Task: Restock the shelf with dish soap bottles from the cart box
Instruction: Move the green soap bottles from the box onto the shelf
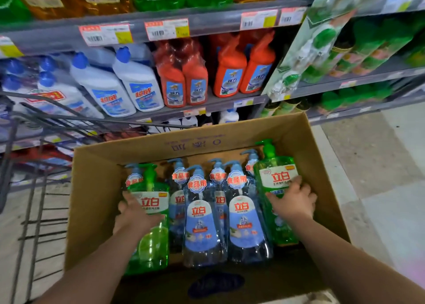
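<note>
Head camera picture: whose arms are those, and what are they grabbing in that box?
There is no robot here. A person wears a camera on their head, so you see their own arms from above. Their grips are just bare hands. The left grip holds the left green bottle, and the right grip holds the right green bottle. Both bottles stand in a cardboard box, with blue bottles between them. A wire cart shows at the left, and a shelf of cleaners is ahead.
</note>
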A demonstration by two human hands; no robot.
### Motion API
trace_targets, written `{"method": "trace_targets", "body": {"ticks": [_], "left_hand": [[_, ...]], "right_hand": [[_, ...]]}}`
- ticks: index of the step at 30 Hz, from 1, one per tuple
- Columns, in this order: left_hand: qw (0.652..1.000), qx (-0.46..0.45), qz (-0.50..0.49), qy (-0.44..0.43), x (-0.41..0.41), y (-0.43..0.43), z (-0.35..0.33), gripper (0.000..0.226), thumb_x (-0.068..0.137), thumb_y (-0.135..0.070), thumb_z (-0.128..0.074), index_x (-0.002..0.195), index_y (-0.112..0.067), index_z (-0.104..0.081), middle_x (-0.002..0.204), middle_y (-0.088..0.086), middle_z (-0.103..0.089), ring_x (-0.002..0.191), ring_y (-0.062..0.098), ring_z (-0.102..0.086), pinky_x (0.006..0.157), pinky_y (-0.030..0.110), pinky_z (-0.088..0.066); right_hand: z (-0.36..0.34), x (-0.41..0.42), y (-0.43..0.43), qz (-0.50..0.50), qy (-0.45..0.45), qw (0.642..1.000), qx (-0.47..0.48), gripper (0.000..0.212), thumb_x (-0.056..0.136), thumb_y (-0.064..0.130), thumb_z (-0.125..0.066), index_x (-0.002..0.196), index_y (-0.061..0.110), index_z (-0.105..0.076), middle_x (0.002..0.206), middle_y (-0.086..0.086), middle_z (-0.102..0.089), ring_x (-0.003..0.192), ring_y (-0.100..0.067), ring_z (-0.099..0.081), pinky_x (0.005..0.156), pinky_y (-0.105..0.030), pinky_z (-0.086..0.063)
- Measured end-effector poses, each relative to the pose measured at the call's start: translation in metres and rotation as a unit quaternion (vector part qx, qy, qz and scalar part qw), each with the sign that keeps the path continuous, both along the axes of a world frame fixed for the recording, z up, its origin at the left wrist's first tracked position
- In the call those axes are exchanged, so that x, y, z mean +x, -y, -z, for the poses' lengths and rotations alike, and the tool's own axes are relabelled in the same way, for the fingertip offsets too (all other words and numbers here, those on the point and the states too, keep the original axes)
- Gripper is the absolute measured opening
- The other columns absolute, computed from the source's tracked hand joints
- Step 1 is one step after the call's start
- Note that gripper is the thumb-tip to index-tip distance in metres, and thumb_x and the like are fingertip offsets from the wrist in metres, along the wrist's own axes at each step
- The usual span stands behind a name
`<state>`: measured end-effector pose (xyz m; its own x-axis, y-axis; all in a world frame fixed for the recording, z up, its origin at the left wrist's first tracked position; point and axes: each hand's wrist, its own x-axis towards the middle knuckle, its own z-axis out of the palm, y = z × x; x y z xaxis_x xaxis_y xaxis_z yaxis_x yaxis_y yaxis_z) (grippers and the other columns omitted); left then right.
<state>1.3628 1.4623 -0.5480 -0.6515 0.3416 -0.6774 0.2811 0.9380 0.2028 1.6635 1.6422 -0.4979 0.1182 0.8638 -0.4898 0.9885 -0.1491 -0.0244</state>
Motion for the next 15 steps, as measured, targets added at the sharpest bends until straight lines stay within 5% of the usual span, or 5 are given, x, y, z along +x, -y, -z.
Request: {"method": "trace_targets", "body": {"ticks": [4,8,15], "left_hand": [[0.998,-0.040,-0.036,-0.028,-0.002,-0.005,0.003,0.140,0.050,-0.046,-0.089,0.148,-0.005,0.002,0.146,0.022,-0.025,0.125,0.046,-0.039,0.099,0.053,-0.040],[0.996,-0.052,-0.072,-0.024,-0.003,-0.002,0.006,0.109,0.051,-0.045,-0.088,0.135,-0.006,-0.030,0.128,0.024,-0.039,0.116,0.043,-0.043,0.092,0.050,-0.043],[0.981,0.044,-0.170,0.084,-0.004,0.011,0.011,0.109,0.063,-0.012,-0.085,0.145,-0.021,-0.014,0.127,0.022,-0.051,0.113,0.043,-0.051,0.094,0.052,-0.046]], "right_hand": [[0.003,0.001,-0.005,0.020,-0.006,1.000,0.002,0.103,0.077,0.059,-0.060,0.146,0.003,-0.009,0.146,-0.023,-0.023,0.129,-0.042,-0.027,0.108,-0.048,-0.027],[0.003,0.000,-0.008,0.049,-0.028,0.998,0.006,0.102,0.078,0.053,-0.065,0.146,0.000,-0.009,0.146,-0.023,-0.023,0.129,-0.042,-0.025,0.107,-0.049,-0.028],[0.008,-0.002,-0.005,0.075,-0.055,0.996,-0.013,0.090,0.084,0.047,-0.058,0.147,0.007,-0.008,0.151,-0.016,-0.016,0.131,-0.042,-0.020,0.107,-0.048,-0.028]]}}
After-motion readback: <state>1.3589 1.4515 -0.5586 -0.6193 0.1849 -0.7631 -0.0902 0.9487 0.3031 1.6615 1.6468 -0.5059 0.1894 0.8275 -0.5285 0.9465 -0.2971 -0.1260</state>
